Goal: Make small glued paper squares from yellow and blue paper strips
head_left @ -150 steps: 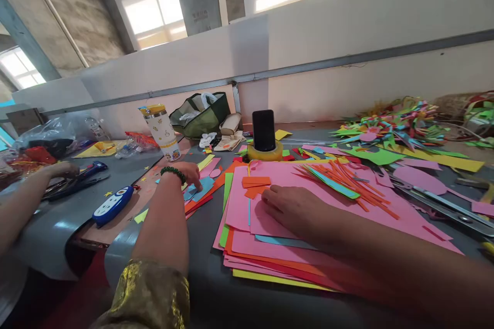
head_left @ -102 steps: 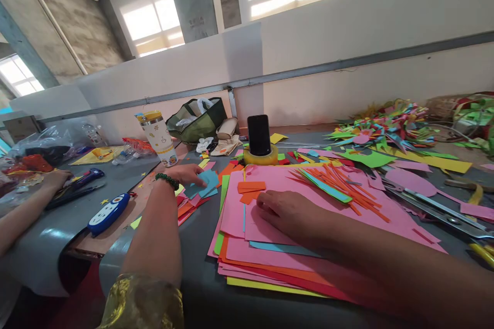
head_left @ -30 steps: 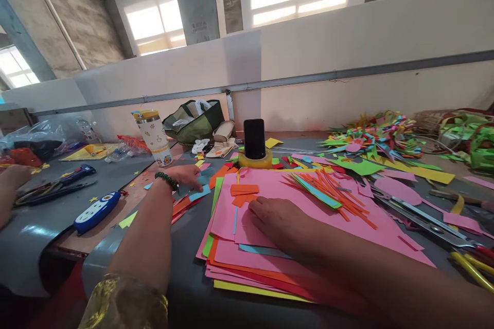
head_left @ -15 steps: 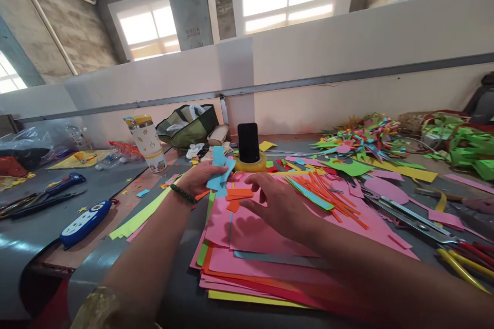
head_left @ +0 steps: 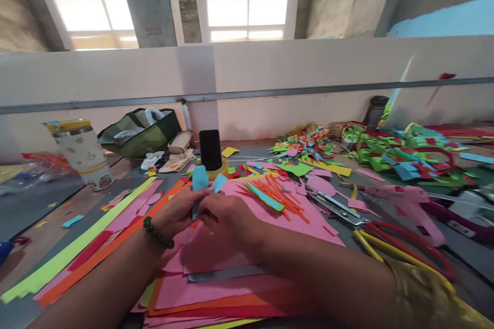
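Two blue paper pieces [head_left: 199,179] — between left hand [head_left: 175,213] and right hand [head_left: 227,218].

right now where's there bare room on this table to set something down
Barest is the brown tabletop at left, between the tumbler and the long yellow-green strip, with only small scraps. A grey patch lies right of the red-handled scissors. Crowded: the pink sheets under the left hand and right hand, and the glue gun and green paper crafts at right.
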Available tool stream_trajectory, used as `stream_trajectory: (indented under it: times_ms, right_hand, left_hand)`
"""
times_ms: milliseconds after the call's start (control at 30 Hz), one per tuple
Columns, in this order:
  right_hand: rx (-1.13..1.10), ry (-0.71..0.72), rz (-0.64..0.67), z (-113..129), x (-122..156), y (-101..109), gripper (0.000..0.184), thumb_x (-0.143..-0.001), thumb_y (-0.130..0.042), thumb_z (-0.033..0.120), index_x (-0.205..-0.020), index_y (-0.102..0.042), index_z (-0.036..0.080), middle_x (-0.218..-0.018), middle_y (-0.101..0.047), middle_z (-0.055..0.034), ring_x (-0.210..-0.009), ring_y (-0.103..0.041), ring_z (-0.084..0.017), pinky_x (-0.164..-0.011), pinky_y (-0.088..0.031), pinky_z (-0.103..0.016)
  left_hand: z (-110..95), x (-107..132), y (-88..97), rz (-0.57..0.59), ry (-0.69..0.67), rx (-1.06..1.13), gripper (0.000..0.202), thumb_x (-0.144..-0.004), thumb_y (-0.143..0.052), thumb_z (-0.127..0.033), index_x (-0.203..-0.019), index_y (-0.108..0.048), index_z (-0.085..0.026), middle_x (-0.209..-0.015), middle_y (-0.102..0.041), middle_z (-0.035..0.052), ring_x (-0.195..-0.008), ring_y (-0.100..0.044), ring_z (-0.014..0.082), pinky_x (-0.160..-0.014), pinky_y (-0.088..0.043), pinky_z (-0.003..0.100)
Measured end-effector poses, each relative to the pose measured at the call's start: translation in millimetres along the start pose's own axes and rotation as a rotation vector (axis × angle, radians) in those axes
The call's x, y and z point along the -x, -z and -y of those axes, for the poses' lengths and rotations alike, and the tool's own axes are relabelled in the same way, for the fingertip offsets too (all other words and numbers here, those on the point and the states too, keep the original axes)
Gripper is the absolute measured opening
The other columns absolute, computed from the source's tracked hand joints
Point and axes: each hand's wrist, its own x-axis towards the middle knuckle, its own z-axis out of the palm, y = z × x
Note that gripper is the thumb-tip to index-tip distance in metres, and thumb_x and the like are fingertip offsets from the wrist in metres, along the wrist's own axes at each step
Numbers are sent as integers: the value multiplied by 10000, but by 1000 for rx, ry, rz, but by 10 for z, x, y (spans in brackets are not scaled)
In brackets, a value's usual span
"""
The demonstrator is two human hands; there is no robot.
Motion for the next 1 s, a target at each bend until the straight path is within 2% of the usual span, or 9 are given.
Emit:
stream_trajectory:
  times_ms: [100, 200, 300, 467, 533, 633, 800, 900, 1000]
  right_hand:
    - [6, 17, -134, 19, -2, 118, 135, -873, -522, 299, -892, -592, 184, -909, -612, -47, -826, -562, -155, -730, -432, -254]
    - [-65, -61, -291, -4, -26, 218, 327, -884, -505, 321, -1160, -500, 145, -1149, -539, -119, -1099, -474, -201, -925, -398, -326]
    - [-166, -158, -195, -62, -51, 208, 391, -910, -462, 300, -1262, -401, 141, -1220, -515, -137, -1127, -466, -204, -932, -400, -357]
    - [-160, -220, -27, -92, -60, 101, 180, -910, -443, 291, -1003, -519, 158, -969, -608, -83, -875, -553, -192, -776, -434, -319]
    - [-196, -255, -32, -78, -54, 104, 284, -910, -444, 359, -1094, -505, 151, -955, -619, -86, -845, -566, -195, -729, -436, -306]
    - [-309, -286, -87, -63, -48, 150, 500, -913, -441, 417, -1334, -358, 161, -963, -640, -75, -790, -592, -172, -672, -443, -276]
    - [-293, -217, -113, -65, -67, 179, 278, -935, -431, 342, -1100, -585, 180, -1081, -641, -67, -967, -581, -172, -813, -424, -291]
    - [-320, -297, -110, -99, -79, 147, 345, -931, -429, 365, -1194, -523, 162, -1024, -639, -80, -909, -586, -178, -786, -435, -308]
    - [-406, -346, -137, -157, -92, 108, 433, -928, -414, 383, -1288, -425, 142, -941, -613, -70, -815, -574, -159, -711, -450, -287]
  left_hand:
    - [-9, 49, 38, -17, -35, 37, 331, -579, -766, -409, -697, -565, -174, -605, -562, -45, -544, -500, 93, -510, -398, 208]
    - [-56, 125, 68, 76, 66, -30, 308, -600, -769, -391, -735, -611, -164, -611, -605, -16, -522, -530, 106, -480, -398, 213]
    - [-91, 173, 67, 139, 151, -25, 366, -575, -786, -420, -788, -631, -166, -684, -649, 22, -579, -584, 139, -511, -439, 230]
    - [-83, 185, 34, 195, 193, -37, 359, -554, -793, -431, -730, -615, -174, -600, -605, 9, -470, -517, 111, -416, -396, 211]
    - [-75, 188, 18, 212, 177, -61, 347, -534, -804, -397, -723, -612, -177, -596, -598, 2, -461, -502, 103, -400, -388, 202]
    - [-69, 191, -2, 235, 186, -91, 319, -538, -802, -324, -748, -618, -171, -648, -624, 6, -492, -511, 92, -429, -410, 188]
    - [-50, 158, -18, 231, 183, -86, 291, -579, -767, -334, -746, -616, -148, -639, -638, 24, -523, -558, 114, -462, -436, 201]
    - [-41, 123, -8, 223, 130, -70, 323, -574, -773, -359, -747, -613, -137, -645, -644, 19, -552, -575, 108, -500, -446, 192]
    - [-71, 99, 67, 185, 144, -92, 352, -590, -765, -398, -759, -588, -145, -604, -636, 2, -464, -531, 91, -412, -391, 184]
